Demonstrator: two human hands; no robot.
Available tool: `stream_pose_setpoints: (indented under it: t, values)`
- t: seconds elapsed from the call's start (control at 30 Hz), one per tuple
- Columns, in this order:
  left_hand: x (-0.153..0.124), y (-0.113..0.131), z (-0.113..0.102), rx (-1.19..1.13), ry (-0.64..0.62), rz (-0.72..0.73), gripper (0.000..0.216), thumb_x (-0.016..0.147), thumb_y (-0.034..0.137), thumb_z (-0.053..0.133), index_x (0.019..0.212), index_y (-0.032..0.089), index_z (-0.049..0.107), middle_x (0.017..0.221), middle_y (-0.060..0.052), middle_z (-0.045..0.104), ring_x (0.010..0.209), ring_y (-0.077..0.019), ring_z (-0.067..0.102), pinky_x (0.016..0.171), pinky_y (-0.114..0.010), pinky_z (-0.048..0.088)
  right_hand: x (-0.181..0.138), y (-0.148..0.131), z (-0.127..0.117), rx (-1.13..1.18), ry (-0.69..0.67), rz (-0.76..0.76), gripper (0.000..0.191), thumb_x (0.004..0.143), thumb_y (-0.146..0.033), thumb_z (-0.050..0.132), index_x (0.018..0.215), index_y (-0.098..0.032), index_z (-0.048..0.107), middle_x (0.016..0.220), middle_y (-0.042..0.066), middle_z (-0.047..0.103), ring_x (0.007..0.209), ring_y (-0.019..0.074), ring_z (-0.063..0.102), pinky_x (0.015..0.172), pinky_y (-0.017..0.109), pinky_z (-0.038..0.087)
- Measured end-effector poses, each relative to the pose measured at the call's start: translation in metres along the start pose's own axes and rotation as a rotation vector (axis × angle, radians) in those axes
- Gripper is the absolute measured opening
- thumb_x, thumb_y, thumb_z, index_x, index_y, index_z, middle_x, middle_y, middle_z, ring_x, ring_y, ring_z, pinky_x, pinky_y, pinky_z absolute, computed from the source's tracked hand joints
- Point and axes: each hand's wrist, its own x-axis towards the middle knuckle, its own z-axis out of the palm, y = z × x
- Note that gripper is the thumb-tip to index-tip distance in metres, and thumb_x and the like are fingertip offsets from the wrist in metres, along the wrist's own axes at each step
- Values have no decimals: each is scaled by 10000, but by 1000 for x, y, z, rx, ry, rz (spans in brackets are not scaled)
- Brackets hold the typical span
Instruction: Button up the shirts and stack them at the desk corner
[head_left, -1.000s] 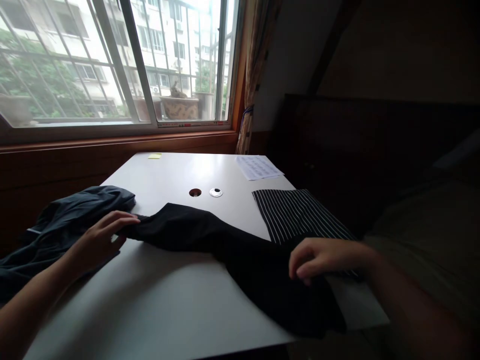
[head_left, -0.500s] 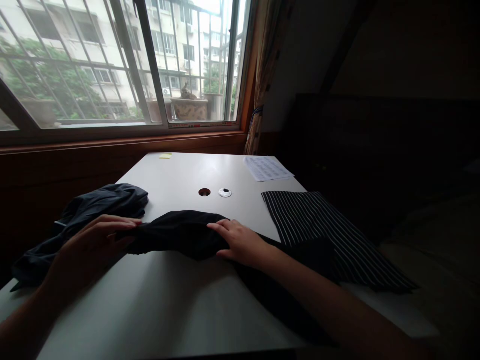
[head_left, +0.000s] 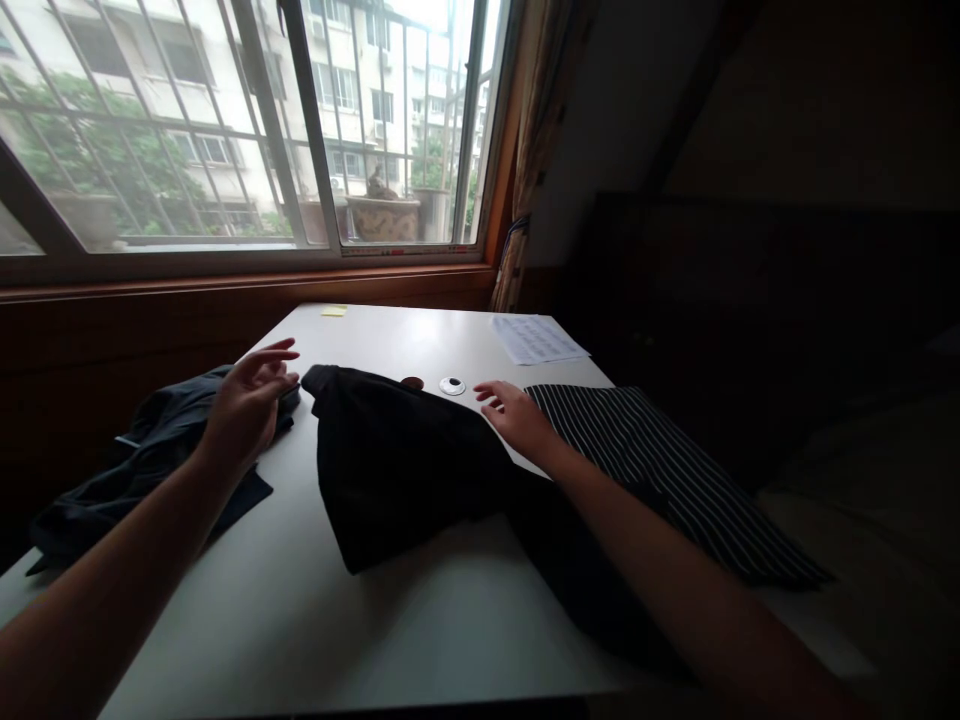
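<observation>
A black garment [head_left: 405,470] lies spread across the middle of the white table [head_left: 300,600], its near end trailing toward the front right edge. My left hand [head_left: 251,405] hovers just left of the garment's far corner, fingers apart and holding nothing. My right hand [head_left: 517,415] lies at the garment's far right edge, fingers stretched out flat, beside a striped cloth [head_left: 660,470].
A dark blue-grey garment [head_left: 142,470] is bunched at the table's left edge. Beyond the black garment are a cable hole [head_left: 412,382], its white cap [head_left: 452,385], a printed sheet [head_left: 536,338] and a yellow note [head_left: 334,311]. A barred window [head_left: 225,120] stands behind.
The black garment, bunched half a second ago, now lies spread wider and farther back. Both hands have come off it, the left lifted to the left, the right moved to the right.
</observation>
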Motion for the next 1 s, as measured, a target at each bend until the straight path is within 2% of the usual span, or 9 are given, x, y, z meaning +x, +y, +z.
stream_pose_setpoints:
  t: [0.07,0.13,0.27,0.37,0.47,0.57,0.67,0.87,1.0]
  values:
    - [1,-25,-5,128,51,33,203,712,191,719,911,227,707,1298,-36,636,1300,-232,521,1170,-416,350,-12,-2,-3,-138,5,-33,142,869,-158,571,997,-183,627,1001,63,651,864,172,610,838,330,478]
    - [-7,-39,-14,299,29,59,148,754,237,686,900,221,707,1262,-50,635,1277,-243,532,1157,-407,359,-32,-11,-11,-241,-145,-39,78,886,-270,615,908,-196,606,944,53,633,841,182,596,796,324,472]
    - [-39,-42,-27,615,-270,-56,234,823,393,648,958,207,688,1039,-61,661,951,-237,653,894,-359,525,-90,-30,-34,-325,-508,15,316,805,-469,723,957,-220,601,1021,64,630,899,231,599,776,345,487]
    - [-68,-44,-28,768,-551,-231,391,836,500,635,1107,218,643,892,-43,668,787,-235,656,716,-330,523,-136,-25,-46,-439,-531,154,429,744,-389,764,1100,-210,605,1154,114,617,1027,313,588,852,434,504]
    - [-91,-50,-21,821,-632,-296,541,809,554,654,1225,215,581,806,-26,650,718,-245,649,659,-326,499,-168,-6,-48,-488,-474,238,510,753,-196,668,1254,-185,575,1237,157,603,1137,352,561,953,495,474]
    - [-104,-53,-5,756,-634,-342,674,801,538,671,1359,215,475,795,-19,651,687,-245,649,632,-325,490,-179,3,-47,-325,-470,262,512,805,-104,503,1309,-181,540,1209,141,639,1151,298,591,1006,449,454]
    - [-107,-53,13,626,-609,-384,679,791,479,688,1381,234,459,802,-9,664,638,-225,639,601,-318,491,-173,-9,-48,-74,-493,326,479,826,-146,490,1299,-208,533,1236,120,640,1168,277,595,1025,423,441]
    - [-72,-23,9,218,-280,-466,527,751,381,751,1220,201,592,854,-16,682,694,-179,658,576,-247,512,-156,-44,-53,640,-631,503,503,799,-186,505,1298,-245,496,1080,37,665,913,191,651,761,292,521]
    - [-39,13,-6,-33,-98,-589,455,753,263,768,1186,229,633,726,43,665,462,-70,547,400,-144,419,-140,-45,-49,549,-543,435,486,860,-232,551,1334,-266,452,1118,50,644,954,196,641,808,326,526]
